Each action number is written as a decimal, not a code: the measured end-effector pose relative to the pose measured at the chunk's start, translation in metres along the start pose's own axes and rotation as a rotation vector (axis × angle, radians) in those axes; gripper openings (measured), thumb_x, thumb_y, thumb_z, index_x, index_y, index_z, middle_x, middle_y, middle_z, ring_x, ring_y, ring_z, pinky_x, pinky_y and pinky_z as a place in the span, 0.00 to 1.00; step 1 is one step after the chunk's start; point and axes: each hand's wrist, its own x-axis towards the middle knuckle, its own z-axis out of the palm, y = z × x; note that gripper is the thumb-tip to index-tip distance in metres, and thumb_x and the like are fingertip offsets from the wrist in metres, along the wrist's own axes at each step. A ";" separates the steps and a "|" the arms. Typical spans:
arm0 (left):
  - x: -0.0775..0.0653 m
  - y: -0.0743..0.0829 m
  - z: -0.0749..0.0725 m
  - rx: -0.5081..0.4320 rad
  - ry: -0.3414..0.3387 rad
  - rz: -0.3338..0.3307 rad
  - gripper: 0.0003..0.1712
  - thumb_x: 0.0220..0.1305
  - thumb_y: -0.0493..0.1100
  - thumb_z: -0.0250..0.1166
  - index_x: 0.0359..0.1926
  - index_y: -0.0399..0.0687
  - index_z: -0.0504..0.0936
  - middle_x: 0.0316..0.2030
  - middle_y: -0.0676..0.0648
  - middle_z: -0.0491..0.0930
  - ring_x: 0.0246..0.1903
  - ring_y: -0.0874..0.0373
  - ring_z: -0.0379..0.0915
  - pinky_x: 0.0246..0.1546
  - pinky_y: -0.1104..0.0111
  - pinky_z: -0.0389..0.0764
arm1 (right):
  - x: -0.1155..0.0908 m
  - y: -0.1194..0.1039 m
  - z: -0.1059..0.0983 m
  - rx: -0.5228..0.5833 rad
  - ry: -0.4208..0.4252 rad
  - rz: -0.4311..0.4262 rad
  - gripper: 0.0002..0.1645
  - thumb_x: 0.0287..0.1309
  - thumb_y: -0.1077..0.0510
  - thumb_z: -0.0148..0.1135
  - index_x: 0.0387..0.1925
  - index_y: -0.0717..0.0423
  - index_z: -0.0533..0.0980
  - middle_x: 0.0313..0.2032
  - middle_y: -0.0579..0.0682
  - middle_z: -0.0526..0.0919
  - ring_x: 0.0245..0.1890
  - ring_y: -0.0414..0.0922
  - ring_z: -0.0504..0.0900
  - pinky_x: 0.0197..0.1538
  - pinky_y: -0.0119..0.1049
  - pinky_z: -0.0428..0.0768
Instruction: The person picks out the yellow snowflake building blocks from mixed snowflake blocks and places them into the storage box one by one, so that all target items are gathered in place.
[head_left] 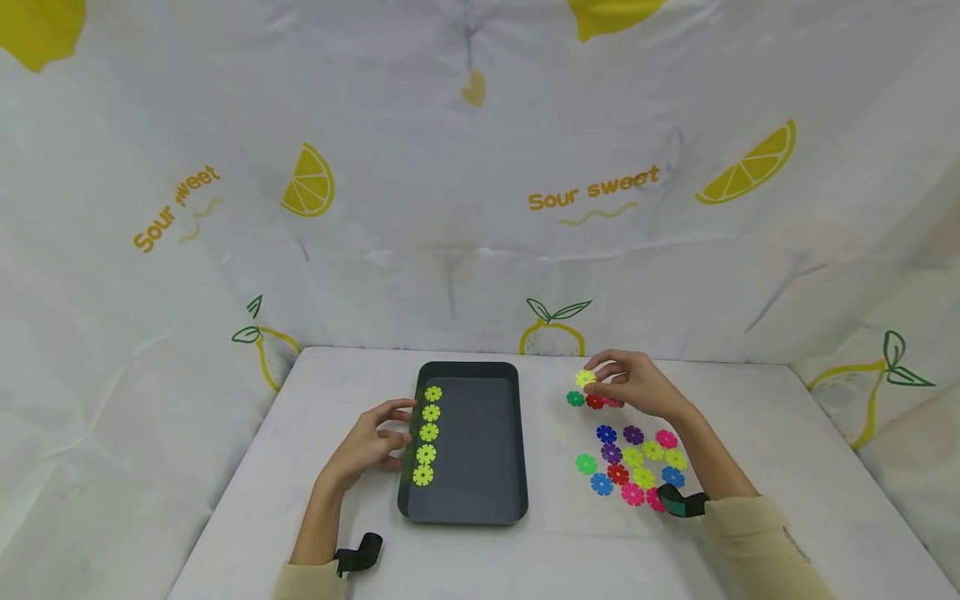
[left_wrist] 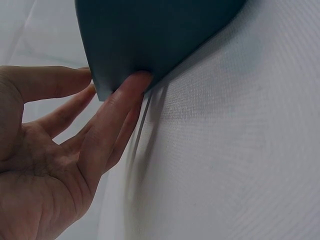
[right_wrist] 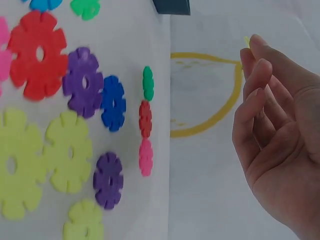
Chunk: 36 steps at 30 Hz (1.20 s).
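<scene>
Discs (head_left: 428,432), 5 yellow, are lined up in the tray (head_left: 480,450), which is touched by the loose left hand (head_left: 369,446). 1 yellow disc (head_left: 585,378) is pinched by the right hand (head_left: 630,385); 4 are left on the desk (head_left: 555,517).

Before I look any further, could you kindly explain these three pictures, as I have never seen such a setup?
There is no machine here, just a person's two bare hands. The wide picture comes from a head-worn camera; the two close-ups come from cameras on each wrist. On the white table sits a dark tray with five yellow notched discs lined up along its left side. The left hand touches that side of the tray; the right hand pinches another yellow disc. More coloured discs lie right of the tray.
</scene>
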 end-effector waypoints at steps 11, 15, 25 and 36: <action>0.000 0.001 0.001 -0.006 0.004 -0.005 0.37 0.67 0.34 0.67 0.76 0.57 0.75 0.67 0.37 0.77 0.47 0.50 0.87 0.37 0.58 0.92 | 0.033 -0.039 0.036 0.103 -0.081 -0.099 0.22 0.65 0.57 0.78 0.56 0.61 0.82 0.44 0.62 0.90 0.34 0.64 0.91 0.38 0.42 0.92; 0.000 0.002 0.001 -0.006 0.002 -0.004 0.37 0.67 0.34 0.67 0.76 0.56 0.75 0.67 0.37 0.77 0.47 0.50 0.86 0.36 0.58 0.92 | 0.048 -0.055 0.050 0.125 -0.112 -0.124 0.21 0.65 0.59 0.77 0.57 0.60 0.82 0.42 0.60 0.91 0.25 0.54 0.88 0.32 0.40 0.88; -0.001 0.003 0.001 -0.001 0.003 -0.006 0.37 0.68 0.33 0.67 0.76 0.56 0.75 0.67 0.36 0.77 0.46 0.50 0.86 0.36 0.58 0.92 | 0.083 -0.079 0.094 0.154 -0.175 -0.157 0.21 0.62 0.61 0.79 0.55 0.62 0.83 0.39 0.63 0.92 0.28 0.64 0.86 0.30 0.34 0.83; 0.000 0.003 0.002 -0.001 0.015 -0.022 0.38 0.66 0.34 0.67 0.76 0.56 0.75 0.67 0.37 0.77 0.46 0.50 0.87 0.38 0.57 0.93 | 0.111 -0.084 0.139 0.229 -0.273 -0.157 0.21 0.67 0.64 0.73 0.59 0.66 0.81 0.44 0.76 0.89 0.32 0.75 0.83 0.27 0.31 0.77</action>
